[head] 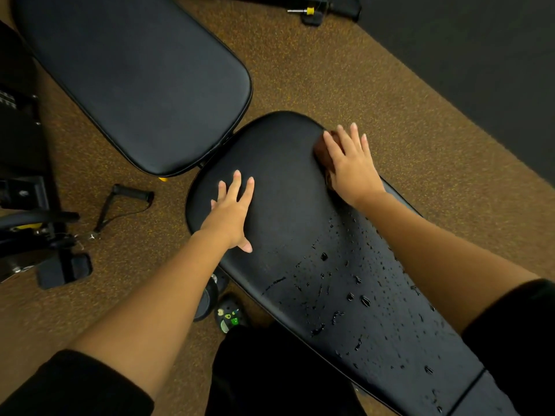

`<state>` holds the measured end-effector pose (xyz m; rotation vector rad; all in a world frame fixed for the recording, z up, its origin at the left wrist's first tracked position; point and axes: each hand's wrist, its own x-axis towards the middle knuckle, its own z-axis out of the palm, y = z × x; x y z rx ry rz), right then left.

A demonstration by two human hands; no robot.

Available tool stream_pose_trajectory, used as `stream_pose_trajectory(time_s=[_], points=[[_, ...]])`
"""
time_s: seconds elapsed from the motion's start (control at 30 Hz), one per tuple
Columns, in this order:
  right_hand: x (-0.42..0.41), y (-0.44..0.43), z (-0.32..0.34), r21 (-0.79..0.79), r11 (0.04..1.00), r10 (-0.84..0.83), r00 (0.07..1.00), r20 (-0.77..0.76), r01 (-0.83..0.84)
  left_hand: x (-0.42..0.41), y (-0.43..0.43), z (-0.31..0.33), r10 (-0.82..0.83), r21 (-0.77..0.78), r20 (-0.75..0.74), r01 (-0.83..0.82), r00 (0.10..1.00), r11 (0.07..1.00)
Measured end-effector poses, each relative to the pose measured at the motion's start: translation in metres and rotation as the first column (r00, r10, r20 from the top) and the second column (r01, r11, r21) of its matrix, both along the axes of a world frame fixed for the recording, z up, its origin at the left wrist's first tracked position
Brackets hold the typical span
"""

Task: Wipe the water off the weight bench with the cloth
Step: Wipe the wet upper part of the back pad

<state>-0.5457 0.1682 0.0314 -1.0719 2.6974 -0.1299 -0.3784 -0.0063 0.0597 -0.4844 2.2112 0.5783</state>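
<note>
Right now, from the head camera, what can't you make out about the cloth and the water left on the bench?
1. The cloth: mostly hidden under the right hand; only a brown edge shows, head view.
2. The water along the weight bench right side: covered by the right forearm.
3. Bench's near end: cut off by the bottom frame edge.
4. Pad under the left hand: hidden.

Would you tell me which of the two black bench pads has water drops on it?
The long pad that the left hand rests on: water drops speckle its near half. The wider pad at upper left looks dry.
</note>
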Motion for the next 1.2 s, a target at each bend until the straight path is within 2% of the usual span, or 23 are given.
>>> stream_pose_trajectory(time_s=[0.23, 0.43, 0.57, 0.7, 0.77, 0.87, 0.97, 1.2], points=[[0.036, 0.018, 0.003, -0.077, 0.983, -0.164, 0.985, 0.061, 0.168, 0.001, 0.000, -0.001, 0.003, 0.000, 0.000, -0.003, 1.000, 1.000], [0.021, 0.022, 0.004, 0.044, 0.982, -0.181, 0.983, -0.003, 0.181, -0.001, 0.000, -0.001, 0.004, -0.006, -0.002, -0.004, 1.000, 1.000], [0.008, 0.013, 0.005, 0.038, 0.969, -0.246, 0.968, 0.041, 0.245, 0.000, 0.000, -0.002, 0.000, -0.017, -0.001, 0.000, 1.000, 1.000], [0.038, 0.031, 0.009, -0.012, 0.975, -0.222, 0.974, 0.039, 0.222, 0.000, 0.000, -0.003, 0.001, -0.014, 0.001, -0.001, 1.000, 1.000], [0.048, 0.042, 0.009, 0.013, 0.981, -0.193, 0.981, 0.024, 0.192, -0.001, 0.000, -0.002, -0.010, -0.024, 0.002, 0.010, 1.000, 1.000], [0.038, 0.047, 0.007, 0.074, 0.984, -0.161, 0.987, -0.020, 0.162, -0.003, 0.001, 0.001, -0.047, -0.086, 0.020, 0.049, 0.999, 0.995], [0.025, 0.043, 0.008, 0.097, 0.970, -0.224, 0.974, -0.021, 0.225, -0.004, 0.008, 0.005, -0.114, -0.167, 0.008, 0.113, 0.993, 0.979], [0.063, 0.048, 0.013, -0.009, 0.957, -0.288, 0.953, 0.090, 0.290, -0.004, 0.050, 0.007, -0.319, -0.115, -0.087, 0.309, 0.944, 0.944]])
